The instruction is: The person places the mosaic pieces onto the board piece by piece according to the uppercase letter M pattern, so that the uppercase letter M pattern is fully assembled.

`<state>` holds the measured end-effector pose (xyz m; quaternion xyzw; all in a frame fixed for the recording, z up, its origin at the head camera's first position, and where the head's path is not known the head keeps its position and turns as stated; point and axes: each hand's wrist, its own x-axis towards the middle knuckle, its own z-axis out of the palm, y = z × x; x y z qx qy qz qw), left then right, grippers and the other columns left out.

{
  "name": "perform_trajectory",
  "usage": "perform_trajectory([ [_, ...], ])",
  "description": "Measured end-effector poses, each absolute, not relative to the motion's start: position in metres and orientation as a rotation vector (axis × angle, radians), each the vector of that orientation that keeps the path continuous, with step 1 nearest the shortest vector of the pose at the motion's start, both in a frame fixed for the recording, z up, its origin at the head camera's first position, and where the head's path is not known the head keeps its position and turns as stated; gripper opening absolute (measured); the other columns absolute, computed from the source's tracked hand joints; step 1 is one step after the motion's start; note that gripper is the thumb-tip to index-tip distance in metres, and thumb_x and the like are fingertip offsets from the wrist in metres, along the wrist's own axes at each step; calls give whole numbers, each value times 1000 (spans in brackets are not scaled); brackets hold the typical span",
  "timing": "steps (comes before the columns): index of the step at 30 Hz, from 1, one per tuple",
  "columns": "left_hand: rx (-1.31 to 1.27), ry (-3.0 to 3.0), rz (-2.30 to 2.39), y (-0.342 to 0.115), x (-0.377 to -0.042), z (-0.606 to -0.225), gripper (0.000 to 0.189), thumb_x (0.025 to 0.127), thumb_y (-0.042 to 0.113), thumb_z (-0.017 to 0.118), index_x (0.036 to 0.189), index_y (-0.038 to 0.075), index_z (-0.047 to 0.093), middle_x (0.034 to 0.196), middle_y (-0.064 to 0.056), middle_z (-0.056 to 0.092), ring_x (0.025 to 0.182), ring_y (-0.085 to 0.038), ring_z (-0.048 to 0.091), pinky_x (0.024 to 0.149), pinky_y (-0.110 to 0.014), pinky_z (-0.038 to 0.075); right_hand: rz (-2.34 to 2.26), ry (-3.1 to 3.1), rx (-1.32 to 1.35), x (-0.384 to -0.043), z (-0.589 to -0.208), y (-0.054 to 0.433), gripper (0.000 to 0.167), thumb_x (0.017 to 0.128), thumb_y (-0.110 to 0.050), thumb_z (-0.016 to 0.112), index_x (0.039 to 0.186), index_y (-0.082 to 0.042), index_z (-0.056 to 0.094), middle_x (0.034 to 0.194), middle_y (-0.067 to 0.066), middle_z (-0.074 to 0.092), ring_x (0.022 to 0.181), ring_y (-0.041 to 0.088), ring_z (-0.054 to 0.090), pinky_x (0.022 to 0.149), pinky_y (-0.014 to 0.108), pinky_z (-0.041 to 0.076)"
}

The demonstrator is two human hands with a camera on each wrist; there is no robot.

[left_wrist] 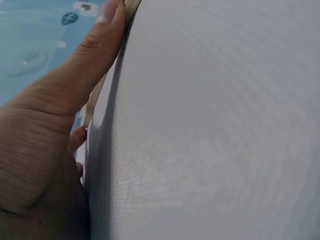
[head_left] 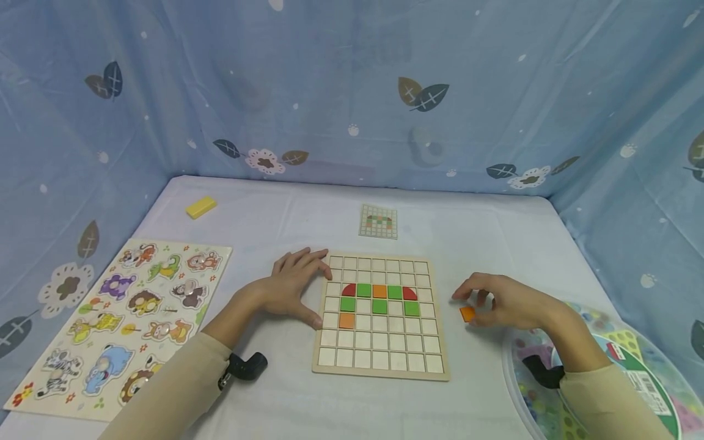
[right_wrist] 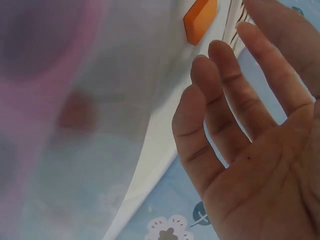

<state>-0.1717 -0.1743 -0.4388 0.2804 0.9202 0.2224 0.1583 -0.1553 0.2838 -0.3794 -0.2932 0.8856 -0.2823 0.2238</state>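
A square wooden grid board [head_left: 379, 360] lies on the table, carrying red quarter-round, green and orange tiles. My left hand [head_left: 294, 284] is spread along its left edge; in the left wrist view the thumb [left_wrist: 90, 50] touches the edge. To the right of the board, my right hand [head_left: 503, 302] hovers low over an orange square tile [head_left: 467, 314]. Its thumb tip is right by the tile, while the index fingertip stands apart from it. In the right wrist view, the orange tile [right_wrist: 201, 21] shows beyond the loosely bent fingers [right_wrist: 232, 80].
Behind the board lies a small pattern card [head_left: 378, 221]. An animal puzzle board [head_left: 181, 263] is at the left, with a yellow block [head_left: 201, 207] behind it. A round clear container [head_left: 517, 379] sits under the right forearm. Blue curtains [head_left: 352, 91] surround the table.
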Motion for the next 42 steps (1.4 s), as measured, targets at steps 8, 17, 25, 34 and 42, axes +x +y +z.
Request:
perform_trajectory([
  [8, 807, 2629, 642, -174, -172, -438, 90, 62, 74, 85, 130, 32, 45, 173, -3, 10, 158, -40, 0, 120, -70, -1, -690, 2453, -774, -155, -382, 284, 49, 80, -14, 87, 124, -18, 65, 111, -5, 63, 93, 18, 57, 81, 31, 54],
  [17, 797, 2627, 646, -174, -172, -436, 90, 62, 73, 86, 130, 32, 45, 173, -4, 10, 158, -40, 0, 120, -70, -2, -626, 2467, -724, -158, -384, 280, 48, 79, -7, 86, 122, -18, 65, 99, -4, 61, 88, 16, 58, 77, 29, 54],
  [25, 793, 2622, 656, -175, -172, -436, 89, 62, 72, 87, 130, 32, 45, 173, -4, 10, 158, -41, 1, 120, -70, -2, -610, 2469, -755, -161, -384, 280, 40, 86, -7, 80, 121, -20, 66, 99, -4, 62, 87, 12, 59, 76, 28, 55],
  [34, 798, 2620, 652, -176, -172, -436, 89, 63, 72, 86, 131, 32, 45, 173, -4, 10, 158, -41, 1, 120, -71, -2, -806, 2416, -865, -157, -381, 282, 34, 97, -14, 72, 129, -20, 63, 111, -5, 62, 92, 10, 59, 75, 26, 54],
  [42, 796, 2618, 655, -175, -171, -437, 88, 63, 73, 86, 130, 32, 45, 173, -4, 10, 158, -41, 1, 120, -70, -2, -911, 2371, -959, -159, -382, 277, 32, 100, -17, 68, 132, -18, 62, 117, -5, 65, 94, 12, 60, 75, 27, 55],
])
